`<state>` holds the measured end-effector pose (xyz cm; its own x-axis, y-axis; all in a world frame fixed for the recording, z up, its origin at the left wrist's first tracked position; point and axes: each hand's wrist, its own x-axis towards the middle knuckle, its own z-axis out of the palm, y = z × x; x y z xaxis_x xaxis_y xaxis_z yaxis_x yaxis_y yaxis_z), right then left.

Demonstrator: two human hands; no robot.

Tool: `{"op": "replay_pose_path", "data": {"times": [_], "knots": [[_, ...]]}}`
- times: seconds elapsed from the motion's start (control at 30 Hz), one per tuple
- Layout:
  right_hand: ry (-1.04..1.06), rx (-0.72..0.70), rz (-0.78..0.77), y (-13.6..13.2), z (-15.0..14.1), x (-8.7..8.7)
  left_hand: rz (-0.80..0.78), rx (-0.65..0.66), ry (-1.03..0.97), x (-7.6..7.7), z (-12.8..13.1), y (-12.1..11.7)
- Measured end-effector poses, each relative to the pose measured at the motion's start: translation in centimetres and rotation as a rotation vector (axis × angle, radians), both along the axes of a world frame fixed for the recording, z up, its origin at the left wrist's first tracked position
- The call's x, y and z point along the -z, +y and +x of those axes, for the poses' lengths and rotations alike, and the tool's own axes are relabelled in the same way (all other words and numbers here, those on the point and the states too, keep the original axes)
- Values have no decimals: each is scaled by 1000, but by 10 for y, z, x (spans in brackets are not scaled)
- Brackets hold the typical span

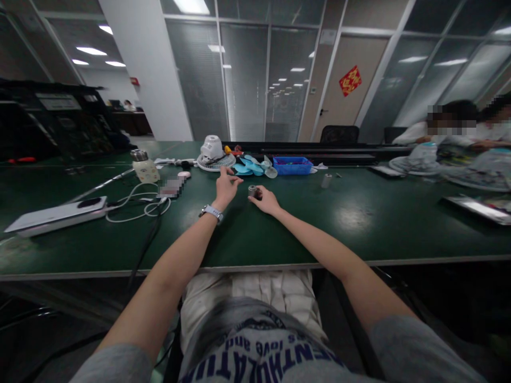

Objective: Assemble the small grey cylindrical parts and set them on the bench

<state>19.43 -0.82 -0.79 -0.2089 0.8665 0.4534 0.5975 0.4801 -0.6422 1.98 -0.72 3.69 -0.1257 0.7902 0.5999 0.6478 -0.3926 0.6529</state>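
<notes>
My left hand (225, 186), with a watch on its wrist, is lifted over the green table (359, 218); thumb and fingertips are pinched together just in front of a white fan grille (216, 161), and what they hold is too small to see. My right hand (264, 200) rests on the table, fingers curled round a small dark cylindrical part (252, 190). Light blue fan blades (252, 166) lie beyond both hands, next to a white fan motor housing (211, 146).
A blue parts tray (293, 165) stands behind the blades and a small grey cylinder (326, 181) right of it. A bottle (145, 166), white cables (136, 205) and a flat white device (56, 214) lie left. Other people sit at the far right.
</notes>
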Motion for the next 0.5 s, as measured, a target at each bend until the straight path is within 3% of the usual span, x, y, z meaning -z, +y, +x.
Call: {"op": "replay_pose_path", "data": {"times": [0.23, 0.4, 0.5], "knots": [[11, -4, 6, 3, 1, 3, -220, 23, 1, 29, -19, 8], [32, -1, -1, 5, -1, 1, -234, 78, 58, 33, -19, 9], [42, 62, 17, 11, 17, -6, -232, 73, 35, 34, -20, 10]]}}
